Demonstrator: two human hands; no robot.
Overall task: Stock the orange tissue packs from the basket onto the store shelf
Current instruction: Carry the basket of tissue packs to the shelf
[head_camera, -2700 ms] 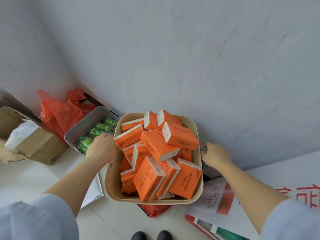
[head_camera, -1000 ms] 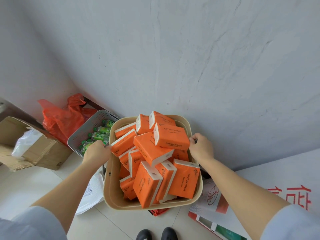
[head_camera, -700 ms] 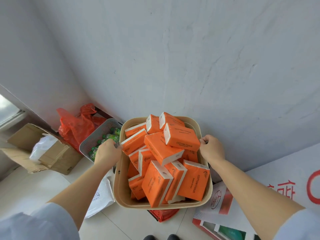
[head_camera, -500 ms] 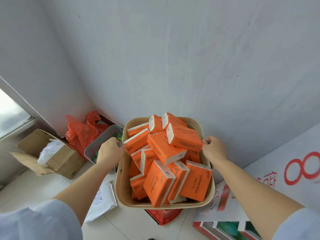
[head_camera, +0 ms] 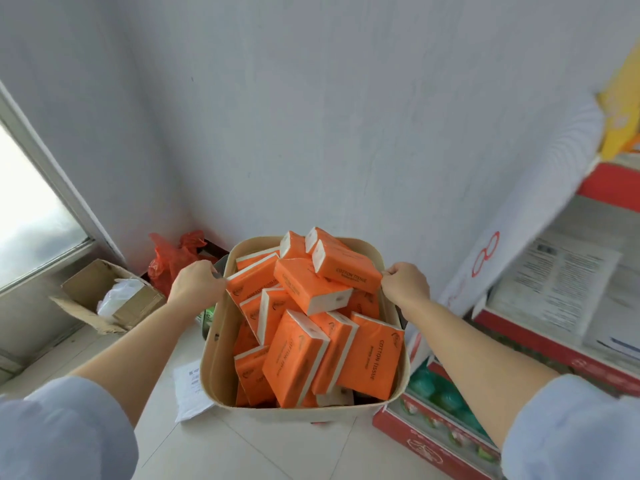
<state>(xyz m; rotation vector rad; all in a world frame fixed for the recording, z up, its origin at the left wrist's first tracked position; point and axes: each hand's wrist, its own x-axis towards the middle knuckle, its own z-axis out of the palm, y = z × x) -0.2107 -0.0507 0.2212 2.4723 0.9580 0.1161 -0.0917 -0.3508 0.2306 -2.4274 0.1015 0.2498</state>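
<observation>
A beige basket (head_camera: pixel 221 362) heaped with several orange tissue packs (head_camera: pixel 294 368) is held up in front of me above the floor. My left hand (head_camera: pixel 195 284) grips the basket's left rim with curled fingers. My right hand (head_camera: pixel 405 284) grips its right rim the same way. The topmost pack (head_camera: pixel 346 266) lies across the pile between my hands. A store shelf (head_camera: pixel 561 292) with red edges shows at the right; papers lie on its lower level.
A grey wall stands straight ahead. On the floor at the left sit an open cardboard box (head_camera: pixel 107 299) and a red plastic bag (head_camera: pixel 173 258). A white sheet (head_camera: pixel 190 389) lies on the tiles. Red cartons with green bottles (head_camera: pixel 443 403) sit at lower right. A window (head_camera: pixel 27 216) fills the left.
Both hands took hold of the basket's rims and lifted it off the floor stack. The view has swung up and right, bringing the shelf into sight.
</observation>
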